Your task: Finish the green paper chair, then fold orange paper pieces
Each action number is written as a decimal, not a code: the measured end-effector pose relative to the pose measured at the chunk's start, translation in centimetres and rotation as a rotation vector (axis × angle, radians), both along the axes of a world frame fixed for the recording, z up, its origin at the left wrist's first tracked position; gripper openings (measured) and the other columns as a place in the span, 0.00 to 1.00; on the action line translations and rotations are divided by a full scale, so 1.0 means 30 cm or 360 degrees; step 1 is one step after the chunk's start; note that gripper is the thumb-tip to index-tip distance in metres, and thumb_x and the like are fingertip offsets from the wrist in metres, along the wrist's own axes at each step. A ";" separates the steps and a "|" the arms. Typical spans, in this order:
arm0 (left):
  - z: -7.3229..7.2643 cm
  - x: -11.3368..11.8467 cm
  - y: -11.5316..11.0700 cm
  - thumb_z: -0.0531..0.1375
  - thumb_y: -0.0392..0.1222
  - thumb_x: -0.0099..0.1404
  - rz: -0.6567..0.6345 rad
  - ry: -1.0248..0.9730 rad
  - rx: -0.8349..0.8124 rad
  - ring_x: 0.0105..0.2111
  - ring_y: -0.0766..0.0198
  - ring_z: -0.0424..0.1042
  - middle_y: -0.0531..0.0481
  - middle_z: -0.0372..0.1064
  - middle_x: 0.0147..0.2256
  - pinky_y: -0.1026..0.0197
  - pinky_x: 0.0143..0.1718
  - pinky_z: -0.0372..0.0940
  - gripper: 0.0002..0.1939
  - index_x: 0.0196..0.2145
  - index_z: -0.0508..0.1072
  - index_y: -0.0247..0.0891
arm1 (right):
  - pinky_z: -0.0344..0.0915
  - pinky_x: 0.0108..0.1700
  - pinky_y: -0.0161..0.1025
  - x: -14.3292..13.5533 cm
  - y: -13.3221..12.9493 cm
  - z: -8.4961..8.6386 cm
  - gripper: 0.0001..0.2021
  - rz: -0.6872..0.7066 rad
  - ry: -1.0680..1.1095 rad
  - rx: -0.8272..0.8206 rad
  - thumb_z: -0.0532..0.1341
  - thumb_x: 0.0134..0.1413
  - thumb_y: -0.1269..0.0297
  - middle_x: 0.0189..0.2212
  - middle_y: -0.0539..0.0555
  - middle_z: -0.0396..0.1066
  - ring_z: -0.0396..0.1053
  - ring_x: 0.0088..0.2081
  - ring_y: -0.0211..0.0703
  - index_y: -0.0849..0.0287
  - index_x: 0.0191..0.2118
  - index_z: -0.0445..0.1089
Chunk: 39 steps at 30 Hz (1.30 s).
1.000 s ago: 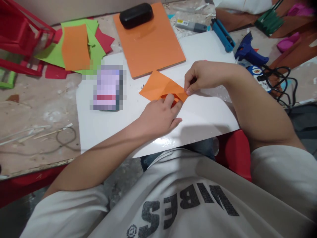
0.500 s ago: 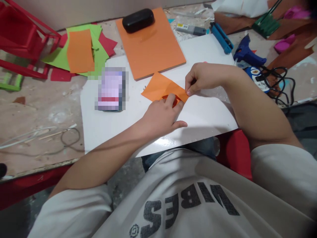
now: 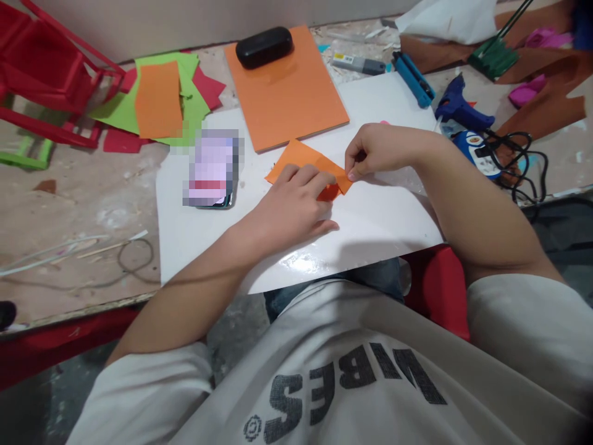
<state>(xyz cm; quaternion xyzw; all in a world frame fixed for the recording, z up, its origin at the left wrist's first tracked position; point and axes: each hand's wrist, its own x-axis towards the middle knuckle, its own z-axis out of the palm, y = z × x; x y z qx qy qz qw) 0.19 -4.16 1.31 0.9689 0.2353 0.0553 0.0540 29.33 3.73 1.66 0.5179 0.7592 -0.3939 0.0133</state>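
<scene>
Your right grip [image 3: 377, 148] pinches one corner of the orange paper [image 3: 302, 152], just on your side of the orange board [image 3: 296, 93]; your left grip [image 3: 296, 201] lies over the paper, whether holding it I cannot tell.

A black case [image 3: 265, 47] is lying on an orange pad [image 3: 299, 102] at upper centre. A phone [image 3: 210, 167] is resting left of centre. At upper right, a blue tool [image 3: 412, 79] is lying near a glue gun [image 3: 464, 110]. A red frame [image 3: 58, 77] is occupying the upper left.
</scene>
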 end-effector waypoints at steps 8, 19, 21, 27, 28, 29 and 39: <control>-0.031 0.001 0.005 0.69 0.46 0.80 -0.0043 -0.0073 0.0061 0.68 0.33 0.75 0.34 0.81 0.66 0.29 0.72 0.68 0.11 0.50 0.91 0.39 | 0.61 0.40 0.45 -0.056 -0.035 0.036 0.10 -0.0079 -0.0086 0.0093 0.78 0.60 0.74 0.25 0.47 0.75 0.71 0.33 0.42 0.55 0.30 0.81; -0.065 0.040 -0.007 0.58 0.50 0.88 0.0000 0.0146 -0.0160 0.84 0.35 0.65 0.26 0.69 0.80 0.28 0.86 0.58 0.19 0.61 0.81 0.34 | 0.59 0.37 0.45 -0.073 -0.042 0.021 0.17 -0.0075 -0.0122 0.0204 0.79 0.58 0.83 0.22 0.46 0.74 0.68 0.30 0.38 0.56 0.27 0.78; -0.056 0.040 -0.017 0.59 0.49 0.87 0.0058 0.0143 -0.0166 0.82 0.34 0.68 0.25 0.72 0.78 0.31 0.84 0.62 0.19 0.62 0.80 0.34 | 0.61 0.37 0.45 -0.073 -0.039 0.014 0.17 -0.0070 -0.0101 0.0214 0.79 0.57 0.83 0.22 0.46 0.75 0.69 0.30 0.39 0.55 0.28 0.79; -0.032 0.038 -0.021 0.69 0.50 0.79 0.0420 0.0046 -0.0178 0.56 0.37 0.88 0.32 0.88 0.53 0.37 0.70 0.73 0.18 0.57 0.82 0.33 | 0.62 0.38 0.45 -0.050 -0.019 -0.023 0.15 -0.0005 -0.0064 0.0249 0.80 0.55 0.80 0.24 0.47 0.78 0.72 0.31 0.40 0.55 0.28 0.81; -0.033 0.038 -0.017 0.69 0.51 0.78 0.0469 0.0033 -0.0148 0.53 0.37 0.88 0.33 0.88 0.49 0.36 0.68 0.74 0.17 0.54 0.83 0.34 | 0.63 0.38 0.45 -0.038 -0.014 -0.033 0.13 0.0043 -0.0010 0.0273 0.81 0.56 0.75 0.25 0.47 0.78 0.72 0.31 0.41 0.54 0.28 0.81; -0.037 0.038 -0.012 0.68 0.52 0.78 0.0489 0.0024 -0.0110 0.50 0.37 0.88 0.34 0.88 0.47 0.35 0.67 0.74 0.17 0.52 0.85 0.35 | 0.63 0.39 0.46 -0.025 -0.010 -0.043 0.12 0.0095 0.0056 0.0296 0.82 0.58 0.70 0.26 0.48 0.78 0.72 0.32 0.43 0.53 0.29 0.81; -0.097 0.015 0.069 0.60 0.45 0.74 0.0580 -0.0365 0.0088 0.28 0.48 0.76 0.40 0.78 0.26 0.43 0.42 0.70 0.14 0.33 0.82 0.41 | 0.74 0.53 0.50 -0.003 -0.043 -0.020 0.19 0.0328 0.0502 0.0648 0.83 0.60 0.46 0.51 0.55 0.85 0.78 0.49 0.55 0.47 0.51 0.87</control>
